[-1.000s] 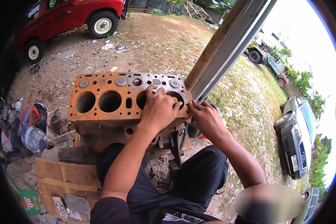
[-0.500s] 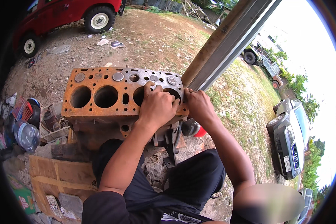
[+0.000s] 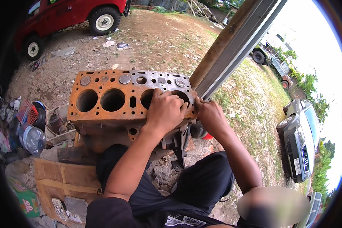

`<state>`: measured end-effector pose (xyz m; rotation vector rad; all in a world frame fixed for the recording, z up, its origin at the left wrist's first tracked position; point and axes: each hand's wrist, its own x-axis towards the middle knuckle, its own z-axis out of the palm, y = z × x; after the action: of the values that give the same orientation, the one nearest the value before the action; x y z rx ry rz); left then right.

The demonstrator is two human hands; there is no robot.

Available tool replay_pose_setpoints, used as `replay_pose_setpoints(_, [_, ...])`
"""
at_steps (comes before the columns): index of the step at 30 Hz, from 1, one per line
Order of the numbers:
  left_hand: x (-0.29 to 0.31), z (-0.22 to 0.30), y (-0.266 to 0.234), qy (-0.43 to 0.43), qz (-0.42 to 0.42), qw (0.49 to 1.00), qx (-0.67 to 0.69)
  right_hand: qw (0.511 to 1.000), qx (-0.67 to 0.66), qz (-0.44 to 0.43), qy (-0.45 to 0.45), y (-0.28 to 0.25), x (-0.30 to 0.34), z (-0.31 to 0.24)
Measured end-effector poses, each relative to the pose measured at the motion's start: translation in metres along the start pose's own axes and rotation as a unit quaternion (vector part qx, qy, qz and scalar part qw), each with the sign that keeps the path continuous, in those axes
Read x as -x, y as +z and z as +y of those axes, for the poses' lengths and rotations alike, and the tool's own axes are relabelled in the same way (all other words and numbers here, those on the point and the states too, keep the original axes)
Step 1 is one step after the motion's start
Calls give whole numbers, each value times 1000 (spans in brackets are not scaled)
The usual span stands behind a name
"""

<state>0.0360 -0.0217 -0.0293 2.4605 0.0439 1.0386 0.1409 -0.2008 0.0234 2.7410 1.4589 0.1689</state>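
An engine block [image 3: 116, 116] stands in front of me, its flat top face rusty orange on the left and scraped grey toward the right. Large round cylinder bores [image 3: 113, 100] run along it, with smaller holes and round metal plugs at the far side. My left hand [image 3: 166, 110] lies over the two right-hand bores, fingers curled down onto the face. At the block's right edge my right hand [image 3: 211, 114] is closed, its fingertips pinched against the corner. Whatever either hand grips is hidden beneath the fingers.
A pole [image 3: 224, 45] rises just beyond the block's right end. A black metal bracket [image 3: 179, 150] hangs below the block. Cardboard [image 3: 64, 180] with a phone [image 3: 59, 209] lies at lower left, near a clear plastic jug [image 3: 31, 138]. Vehicles, including a red one [image 3: 68, 17], stand farther off.
Both hands have slid a little toward me over the block's top, staying closed. The whole view has shifted slightly; the block stays in place.
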Motion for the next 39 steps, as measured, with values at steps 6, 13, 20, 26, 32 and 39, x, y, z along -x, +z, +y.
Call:
replay_pose_setpoints(6, [-6, 9, 0, -12, -19, 1000, 16, 999, -4, -33, 37, -17, -10, -1])
replay_pose_setpoints(13, [-9, 1, -5, -39, -41, 996, 63, 999, 17, 29, 3, -3, 15, -8])
replay_pose_setpoints(20, [-14, 15, 4, -76, -87, 990, 78, 997, 61, -48, 8, -19, -26, 13])
replay_pose_setpoints(26, [-9, 1, -2, -40, -58, 995, 64, 997, 24, 66, -20, 8, 29, -3])
replay_pose_setpoints(32, [-10, 9, -3, -61, -79, 993, 66, 998, 36, 46, -18, 0, -9, 9])
replay_pose_setpoints(39, [-8, 2, -3, -49, -49, 995, 71, 995, -3, 96, -19, 11, 27, -3])
